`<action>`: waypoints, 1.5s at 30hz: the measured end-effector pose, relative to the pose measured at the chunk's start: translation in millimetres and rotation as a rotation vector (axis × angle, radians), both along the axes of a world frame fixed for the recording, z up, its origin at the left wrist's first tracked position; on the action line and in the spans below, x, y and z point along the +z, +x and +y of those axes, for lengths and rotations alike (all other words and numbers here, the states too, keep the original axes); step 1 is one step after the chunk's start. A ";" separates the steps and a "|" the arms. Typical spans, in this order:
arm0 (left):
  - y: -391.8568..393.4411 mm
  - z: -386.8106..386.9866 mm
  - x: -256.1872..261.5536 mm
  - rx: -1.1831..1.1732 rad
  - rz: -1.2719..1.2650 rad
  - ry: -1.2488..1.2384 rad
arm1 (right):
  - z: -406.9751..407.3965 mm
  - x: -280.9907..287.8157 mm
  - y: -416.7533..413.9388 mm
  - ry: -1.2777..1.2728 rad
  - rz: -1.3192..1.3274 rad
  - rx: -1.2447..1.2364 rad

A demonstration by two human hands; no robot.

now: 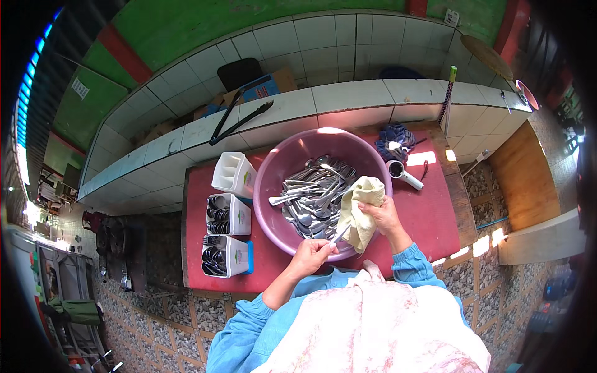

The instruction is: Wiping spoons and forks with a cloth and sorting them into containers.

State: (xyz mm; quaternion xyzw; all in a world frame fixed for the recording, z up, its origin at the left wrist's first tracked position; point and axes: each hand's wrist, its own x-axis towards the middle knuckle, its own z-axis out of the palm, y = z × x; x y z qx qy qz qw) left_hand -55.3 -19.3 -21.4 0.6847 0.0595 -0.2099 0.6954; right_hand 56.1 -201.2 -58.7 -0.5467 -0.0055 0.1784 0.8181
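Over the near rim of a purple plastic basin (266, 219), my left hand (308, 255) pinches the end of a metal utensil (344, 231). The utensil's other end is hidden in a cream cloth (363, 200), so its kind is unclear. My right hand (385, 218) grips that cloth, bunched around the utensil. Beneath the cloth, a heap of metal spoons and forks (317, 196) fills the basin's middle. Left of the basin stand white plastic cutlery holders: the near one (239, 256) has forks and other dark-looking cutlery, the middle one (241, 217) has stacked spoons, and a divided one (242, 179) is farthest.
The basin rests on a red-covered table (433, 219). To its right lie a dark blue bundled cloth (395, 140) and a white handled device (405, 175). Black tongs (240, 123) rest on the tiled ledge (350, 98) behind. A purple-patterned stick (447, 95) leans there.
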 end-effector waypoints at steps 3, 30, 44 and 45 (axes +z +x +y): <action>-3.5 2.3 4.2 0.012 0.004 -0.004 | -9.1 -13.8 6.2 -0.061 -0.077 -0.065; 41.0 9.9 24.6 0.368 -0.510 0.340 | 26.8 35.9 -47.9 -0.087 0.068 0.607; 3.2 92.0 34.4 0.952 -0.634 0.336 | -10.1 16.0 -37.3 -0.287 -0.010 0.679; -4.1 106.0 50.0 1.009 -0.678 0.450 | -17.8 9.7 -36.8 -0.336 0.017 0.618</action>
